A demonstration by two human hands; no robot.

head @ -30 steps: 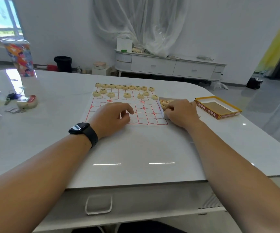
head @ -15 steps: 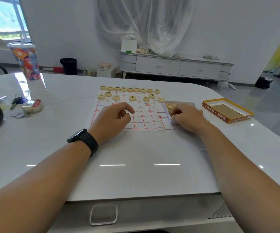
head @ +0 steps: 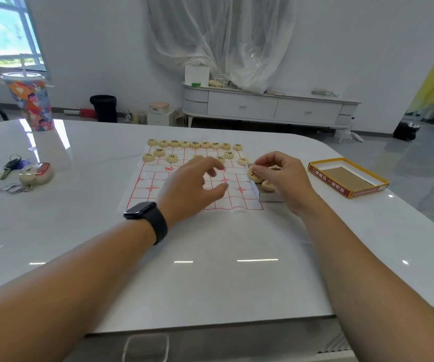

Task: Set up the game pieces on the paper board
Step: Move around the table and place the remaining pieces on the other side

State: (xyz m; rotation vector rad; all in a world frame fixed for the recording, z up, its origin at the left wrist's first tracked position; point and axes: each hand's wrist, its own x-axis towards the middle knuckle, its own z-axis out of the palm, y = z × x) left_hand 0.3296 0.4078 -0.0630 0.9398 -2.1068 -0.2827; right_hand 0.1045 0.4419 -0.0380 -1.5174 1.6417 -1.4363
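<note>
Paper board (head: 184, 190) with red grid, lying flat on the white table (head: 210, 257); its far rows carry a full line of cream disc pieces (head: 195, 144) with black characters, and a few more stand one and two rows nearer. The near half of the grid bears no pieces. Just beside the board's right edge sits a shallow grey tray (head: 268, 196) holding the remaining discs (head: 267, 185). The right hand (head: 286, 178) is over this tray, thumb and fingers curled round discs held at its fingertips; how many it grips cannot be told. The left hand (head: 197, 186) hovers above the middle of the board, fingers loosely spread and grasping nothing, wrist bearing a black watch (head: 146, 218).

Judged step: drawing pieces from the tray to fill the near side. To do it well, one disc at a time should be pinched by its rim, character face up, and set squarely on a line crossing rather than inside a square. The free hand would best press a bare part of the thin sheet so it does not slide or buckle, and should keep clear of the far rows

Outward: a yellow-rimmed box lid (head: 349, 177) lies to the right, well apart; keys (head: 12, 165) and a patterned cup (head: 34, 103) at left
</note>
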